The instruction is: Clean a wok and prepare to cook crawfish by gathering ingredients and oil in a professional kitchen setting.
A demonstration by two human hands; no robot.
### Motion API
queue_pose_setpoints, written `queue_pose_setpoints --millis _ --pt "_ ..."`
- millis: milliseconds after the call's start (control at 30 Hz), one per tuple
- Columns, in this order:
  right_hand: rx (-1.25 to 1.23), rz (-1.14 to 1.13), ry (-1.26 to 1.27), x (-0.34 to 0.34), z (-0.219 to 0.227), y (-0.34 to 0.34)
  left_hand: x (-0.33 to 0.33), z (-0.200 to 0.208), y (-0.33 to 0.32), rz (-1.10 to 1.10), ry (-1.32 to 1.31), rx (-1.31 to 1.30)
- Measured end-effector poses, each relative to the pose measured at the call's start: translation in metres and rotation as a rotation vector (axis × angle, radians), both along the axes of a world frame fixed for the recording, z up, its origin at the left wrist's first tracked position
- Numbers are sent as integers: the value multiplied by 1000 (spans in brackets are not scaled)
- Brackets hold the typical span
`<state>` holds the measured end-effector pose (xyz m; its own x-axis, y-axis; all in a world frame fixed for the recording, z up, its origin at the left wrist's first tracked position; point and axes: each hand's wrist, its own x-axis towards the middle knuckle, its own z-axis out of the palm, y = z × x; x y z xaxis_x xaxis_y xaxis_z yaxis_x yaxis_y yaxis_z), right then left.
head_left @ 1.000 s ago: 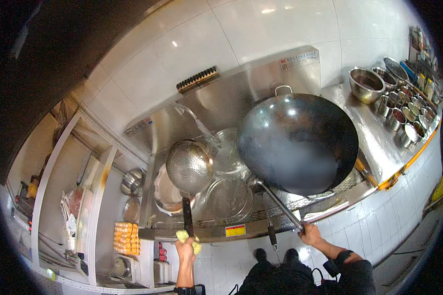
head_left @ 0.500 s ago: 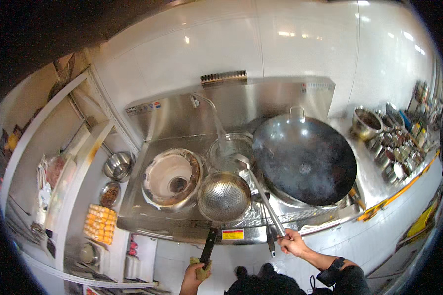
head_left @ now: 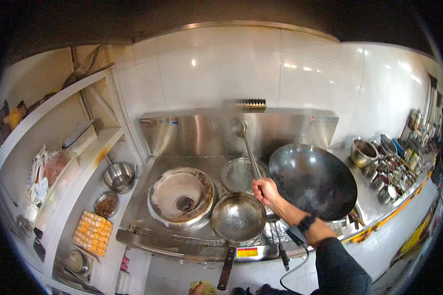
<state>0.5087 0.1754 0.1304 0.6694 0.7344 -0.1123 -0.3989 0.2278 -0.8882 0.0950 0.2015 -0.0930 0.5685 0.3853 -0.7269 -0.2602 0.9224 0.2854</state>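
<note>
My right hand (head_left: 266, 191) is closed round the long handle of a metal ladle (head_left: 252, 156). The bowl of the ladle is raised in front of the steel backsplash (head_left: 192, 135). At the lower edge my left hand (head_left: 196, 291) shows only in part, closed on a yellow-green cloth (head_left: 207, 287). Apart from it, a perforated strainer (head_left: 237, 216) rests at the stove's front, its dark handle (head_left: 227, 268) sticking out over the edge. Behind the strainer is a round pot of water (head_left: 231, 176). On the right burner sits a large black wok (head_left: 312, 182).
A bare burner (head_left: 182, 196) stands on the left. The left shelf holds a steel pan (head_left: 118, 176), a bowl of brown food (head_left: 106, 204) and a tray of eggs (head_left: 93, 232). Several seasoning containers (head_left: 389, 177) and a steel pot (head_left: 363, 152) stand at right.
My right hand has moved forward, lifting the ladle up to the backsplash. My left hand has let go of the strainer's handle and drawn back. The falling water stream no longer shows.
</note>
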Motion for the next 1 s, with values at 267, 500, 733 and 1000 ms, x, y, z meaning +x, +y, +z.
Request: queue_pose_setpoints --millis 267,500,733,1000 --pt "-212 -43 -19 -36 -60 -16 -69 -13 37 25 263 713" --pt "-494 -99 -105 -71 -109 -151 -34 30 66 135 150 587" --pt "-538 -97 19 -115 -122 -229 16 37 80 343 -285 161" --pt "-599 -117 35 -129 -131 -249 51 96 57 412 -598 109"
